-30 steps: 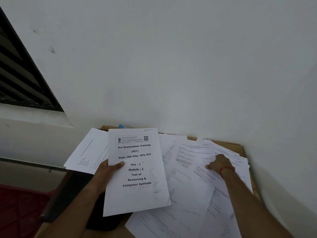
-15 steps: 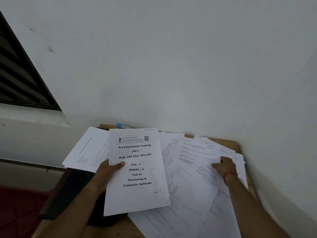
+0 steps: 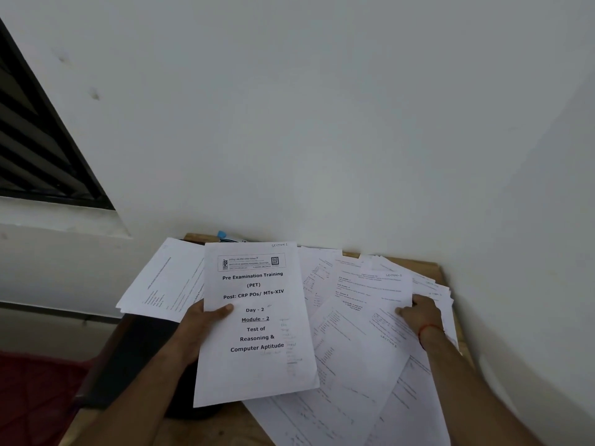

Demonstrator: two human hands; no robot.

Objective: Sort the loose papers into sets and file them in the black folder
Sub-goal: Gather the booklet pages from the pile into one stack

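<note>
Loose papers (image 3: 354,358) were fanned all over the desk (image 3: 433,269), and the nearest ones hung off its near edge towards us. They looked thin, floppy and slick on each other, so we reckoned a single sheet would slide before it lifted. Best bet was a free corner or side edge, thumb on top and fingers under.

Our left hand (image 3: 201,329) had the title sheet (image 3: 257,365) that way (maybe a thin set, we couldn't tell), with the thumb clamped on the front and the fingers hidden behind. It was held up over the black folder (image 3: 141,355), which lay mostly covered along the desk's left edge.

Further back, our right hand (image 3: 418,313) sat on the spread near the right edge, fingers bent onto a sheet. Pinching or just pressing, we couldn't tell. At the far left corner something blue (image 3: 222,234) poked out from under the paper.
</note>
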